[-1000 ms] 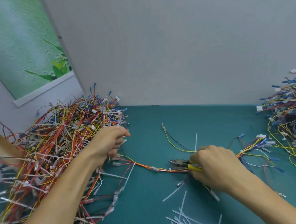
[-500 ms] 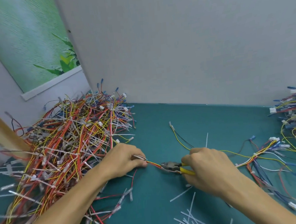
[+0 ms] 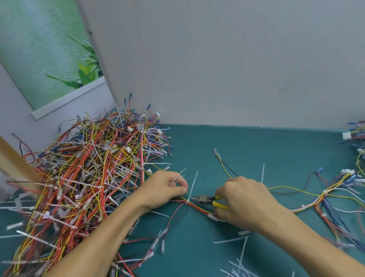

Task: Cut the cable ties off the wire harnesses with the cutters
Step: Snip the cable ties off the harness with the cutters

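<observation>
Head view, step: I judge I am lining up the cut on one cable tie (image 3: 191, 189) of the harness (image 3: 198, 207) stretched between my hands. The tie is not yet cut, and its white tail stands up from the wires.
Left hand: my left hand (image 3: 165, 189) has its fingers curled and pinches the harness just left of the cutters (image 3: 207, 201). Thin white ends show at the fingertips.
Right hand: my right hand (image 3: 244, 201) is wrapped round the cutters' yellow handles, with the nose pointing left.
Blades: too small to tell whether they are parted or closed.
Tie's place: its knot sits just beside the tip of the cutters, between that tip and my left thumb. I cannot tell whether they are touching.
Harness's place: it runs beneath the cutters and on to their right, ending in a fan of blue, white and yellow wires.
Next move: I reckon the tip must take only the tie's band and not the red and yellow wires under it, then I squeeze while my left hand keeps the wire taut.
Risk: a nicked wire, I would guess.
Uncut pile (image 3: 89, 177): well left of the cutters and full of white ties, so much work is left.
Scraps (image 3: 240, 270): cut ties on the table (image 3: 264, 145), nearer me than the cutters.
</observation>
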A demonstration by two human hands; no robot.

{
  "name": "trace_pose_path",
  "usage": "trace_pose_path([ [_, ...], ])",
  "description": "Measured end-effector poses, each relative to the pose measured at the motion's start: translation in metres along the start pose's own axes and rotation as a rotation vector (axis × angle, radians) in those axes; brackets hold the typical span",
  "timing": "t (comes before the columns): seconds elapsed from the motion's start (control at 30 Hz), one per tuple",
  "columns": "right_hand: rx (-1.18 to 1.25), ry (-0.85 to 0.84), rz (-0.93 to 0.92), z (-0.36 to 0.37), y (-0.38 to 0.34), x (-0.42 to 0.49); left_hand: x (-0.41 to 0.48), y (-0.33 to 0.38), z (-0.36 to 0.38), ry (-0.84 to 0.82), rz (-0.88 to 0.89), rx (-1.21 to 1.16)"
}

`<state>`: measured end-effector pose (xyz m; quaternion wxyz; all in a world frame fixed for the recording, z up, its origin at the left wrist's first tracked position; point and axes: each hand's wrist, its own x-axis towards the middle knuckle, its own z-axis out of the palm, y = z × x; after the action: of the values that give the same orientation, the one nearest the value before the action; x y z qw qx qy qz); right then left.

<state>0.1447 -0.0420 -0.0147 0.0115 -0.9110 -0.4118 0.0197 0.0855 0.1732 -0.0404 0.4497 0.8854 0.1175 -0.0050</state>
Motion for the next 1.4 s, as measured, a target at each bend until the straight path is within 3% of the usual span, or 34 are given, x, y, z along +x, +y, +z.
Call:
trace_pose_path([
  [0.2,0.021,-0.020,-0.004,0.000,-0.003,0.005,0.001,-0.003,-0.004,-0.093,0.013,-0.039],
  [0.57,0.048,-0.072,0.072,-0.003,0.000,0.000,0.002,0.004,-0.002,-0.109,0.026,-0.034],
  [0.77,0.092,-0.084,0.079,-0.007,-0.003,0.003,0.009,0.017,-0.009,-0.136,0.071,0.111],
  [1.0,0.116,-0.146,0.073,-0.008,-0.006,0.005,0.008,0.005,0.004,-0.089,0.012,-0.065],
  [1.4,0.143,-0.137,0.055,-0.009,-0.010,0.004,0.007,0.000,0.006,-0.078,0.012,-0.148],
])
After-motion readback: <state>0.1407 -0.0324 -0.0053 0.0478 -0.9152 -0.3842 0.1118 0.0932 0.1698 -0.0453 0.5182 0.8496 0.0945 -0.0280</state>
